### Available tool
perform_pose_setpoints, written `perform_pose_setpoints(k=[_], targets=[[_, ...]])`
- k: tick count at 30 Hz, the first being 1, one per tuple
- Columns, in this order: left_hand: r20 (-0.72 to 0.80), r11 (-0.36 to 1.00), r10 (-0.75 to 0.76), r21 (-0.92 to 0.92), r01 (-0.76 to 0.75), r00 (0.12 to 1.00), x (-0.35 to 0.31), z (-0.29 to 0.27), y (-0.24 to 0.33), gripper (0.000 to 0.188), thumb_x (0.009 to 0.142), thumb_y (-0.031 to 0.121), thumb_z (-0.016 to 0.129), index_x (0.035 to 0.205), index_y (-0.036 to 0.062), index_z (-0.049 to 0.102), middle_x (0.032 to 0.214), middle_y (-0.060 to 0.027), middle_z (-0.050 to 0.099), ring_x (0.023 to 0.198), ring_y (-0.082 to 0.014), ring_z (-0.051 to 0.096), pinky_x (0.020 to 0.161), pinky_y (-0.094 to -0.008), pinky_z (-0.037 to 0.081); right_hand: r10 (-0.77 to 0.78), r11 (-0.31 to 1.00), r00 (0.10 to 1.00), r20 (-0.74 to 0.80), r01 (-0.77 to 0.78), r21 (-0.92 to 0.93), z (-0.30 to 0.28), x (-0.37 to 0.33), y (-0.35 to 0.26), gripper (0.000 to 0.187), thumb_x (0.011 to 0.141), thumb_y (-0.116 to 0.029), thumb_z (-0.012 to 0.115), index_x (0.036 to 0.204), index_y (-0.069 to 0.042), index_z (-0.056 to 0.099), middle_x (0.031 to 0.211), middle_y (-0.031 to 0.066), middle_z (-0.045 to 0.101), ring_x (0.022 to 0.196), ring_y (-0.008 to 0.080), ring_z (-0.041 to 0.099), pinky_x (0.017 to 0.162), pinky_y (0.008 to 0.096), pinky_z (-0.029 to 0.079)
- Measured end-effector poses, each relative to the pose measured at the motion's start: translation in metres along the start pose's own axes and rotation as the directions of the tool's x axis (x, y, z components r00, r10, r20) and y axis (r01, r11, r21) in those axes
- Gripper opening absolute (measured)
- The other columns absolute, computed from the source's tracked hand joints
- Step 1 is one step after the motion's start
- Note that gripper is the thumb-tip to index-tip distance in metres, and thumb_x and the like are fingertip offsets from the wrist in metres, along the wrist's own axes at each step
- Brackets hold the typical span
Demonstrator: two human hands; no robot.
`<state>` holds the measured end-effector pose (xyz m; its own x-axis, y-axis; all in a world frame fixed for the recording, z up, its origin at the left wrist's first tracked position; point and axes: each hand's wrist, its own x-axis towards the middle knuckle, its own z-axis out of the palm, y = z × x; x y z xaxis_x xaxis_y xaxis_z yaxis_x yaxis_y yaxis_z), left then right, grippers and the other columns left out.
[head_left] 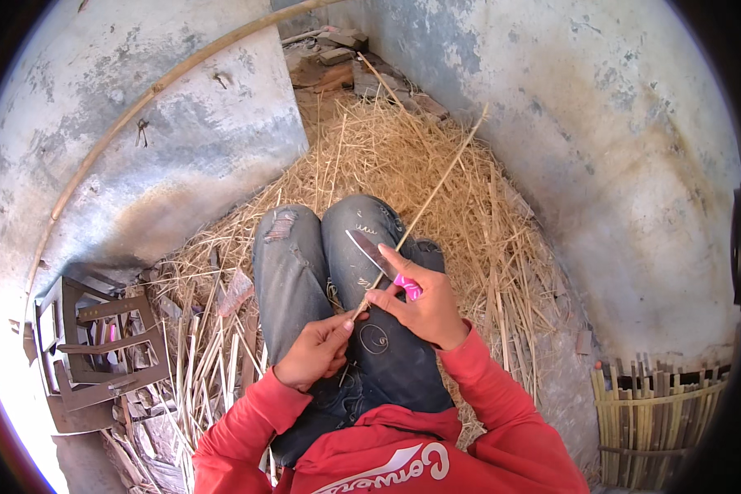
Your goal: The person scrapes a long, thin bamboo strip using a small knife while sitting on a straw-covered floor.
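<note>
A long thin bamboo strip [442, 183] slants from my lap up to the far right. Its near end is pinched by my left hand [315, 352], whose thumb and fingers are closed over my knees. My right hand [421, 303] is wrapped round the pink handle [407, 286] of a knife. The knife's blade [368, 249] points to the far left and crosses the strip, with my right forefinger lying along it. Curled pale shavings [365, 230] rest on my jeans [292, 267]. Whether the edge bites into the strip, I cannot tell.
Straw-like shavings and split strips [412, 140] cover the floor around my legs. A broken brown frame [111, 346] stands at the left. Bricks [337, 49] lie in the far corner. A woven slat basket [659, 420] is at the lower right. A long pole [132, 115] leans along the left wall.
</note>
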<state>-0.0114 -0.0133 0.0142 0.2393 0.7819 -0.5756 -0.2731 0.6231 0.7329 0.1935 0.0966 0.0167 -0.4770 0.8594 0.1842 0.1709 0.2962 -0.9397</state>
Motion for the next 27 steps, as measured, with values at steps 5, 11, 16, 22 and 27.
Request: perform_pose_setpoints(k=[5,11,16,22,27], targets=[[-0.040,0.952,0.219,0.226,-0.205,0.975,0.006,-0.001,-0.013,0.041,0.114,0.027,0.045,0.150,0.0113,0.054,0.066,0.0068,0.034,0.049,-0.0039,0.029,0.044,-0.0229,0.024,-0.039,0.999,0.996,-0.076,0.037,-0.019,0.013,-0.004,0.003,0.063,0.086,-0.001,0.076,0.146,-0.002,0.058,0.118,0.0236,0.074,0.084,0.0185,0.074,0.077,0.0307,0.057],[-0.099,0.993,0.107,0.056,-0.101,0.989,0.011,-0.005,-0.012,0.037,0.113,0.027,0.048,0.143,0.0092,0.059,0.064,0.0070,0.036,0.048,-0.0034,0.032,0.043,-0.0234,0.025,-0.100,0.994,0.993,0.063,0.098,0.037,0.030,-0.027,-0.009,0.062,0.083,0.005,0.068,0.144,-0.004,0.061,0.118,0.0229,0.073,0.090,0.0254,0.075,0.081,0.0331,0.056],[-0.009,0.997,-0.031,-0.066,0.030,0.999,-0.001,-0.008,0.003,0.039,0.114,0.031,0.046,0.145,0.0098,0.056,0.068,0.0063,0.032,0.051,-0.0041,0.029,0.044,-0.0223,0.022,-0.100,0.995,0.962,-0.253,0.092,-0.041,0.016,-0.027,0.006,0.050,0.090,-0.005,0.073,0.139,-0.004,0.065,0.108,0.0185,0.075,0.083,0.0257,0.072,0.076,0.0344,0.056],[0.164,0.941,-0.209,-0.236,0.244,0.964,-0.022,-0.027,0.003,0.043,0.114,0.033,0.043,0.151,0.0112,0.048,0.071,0.0061,0.029,0.054,-0.0046,0.024,0.045,-0.0213,0.021,-0.062,0.966,0.893,-0.445,-0.059,-0.252,-0.073,0.026,0.055,0.038,0.102,-0.011,0.063,0.139,-0.007,0.066,0.093,0.0149,0.076,0.073,0.0131,0.064,0.069,0.0301,0.052],[0.217,0.909,-0.258,-0.276,0.313,0.941,-0.032,-0.043,-0.003,0.044,0.114,0.032,0.043,0.153,0.0119,0.046,0.071,0.0062,0.028,0.055,-0.0048,0.022,0.045,-0.0213,0.020,-0.212,0.909,0.850,-0.483,-0.010,-0.416,-0.101,0.075,0.083,0.035,0.103,-0.013,0.062,0.138,-0.011,0.067,0.083,0.0086,0.073,0.067,0.0085,0.052,0.063,0.0279,0.046]])
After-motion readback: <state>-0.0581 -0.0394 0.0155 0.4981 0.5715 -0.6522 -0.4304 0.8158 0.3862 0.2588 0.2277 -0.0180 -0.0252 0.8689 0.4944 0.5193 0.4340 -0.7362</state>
